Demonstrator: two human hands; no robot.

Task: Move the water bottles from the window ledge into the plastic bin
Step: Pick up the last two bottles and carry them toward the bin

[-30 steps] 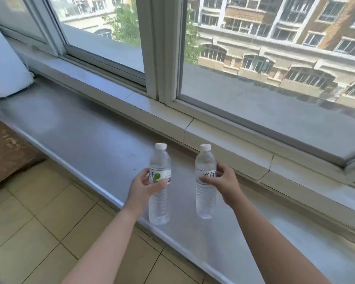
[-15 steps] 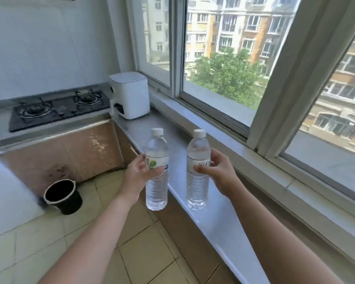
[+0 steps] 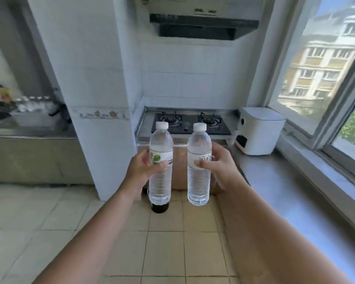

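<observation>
My left hand (image 3: 140, 168) grips a clear water bottle with a green-leaf label (image 3: 159, 173), upright, white cap on top. My right hand (image 3: 217, 167) grips a second clear water bottle with a white label (image 3: 198, 177), also upright. Both bottles hang in the air over the tiled floor, side by side and a little apart. The grey window ledge (image 3: 295, 191) runs along the right, below the window. No plastic bin shows in this view.
A gas stove (image 3: 190, 123) sits ahead under a range hood. A white appliance (image 3: 258, 133) stands on the ledge's far end. A white tiled pillar (image 3: 98, 99) rises left of the stove, a steel counter (image 3: 29, 128) beyond it. A dark pot (image 3: 159, 207) stands on the floor below the left bottle.
Both bottles have been lifted off the ledge and carried left, away from the window. My view has swung left from the window to the stove and the pillar.
</observation>
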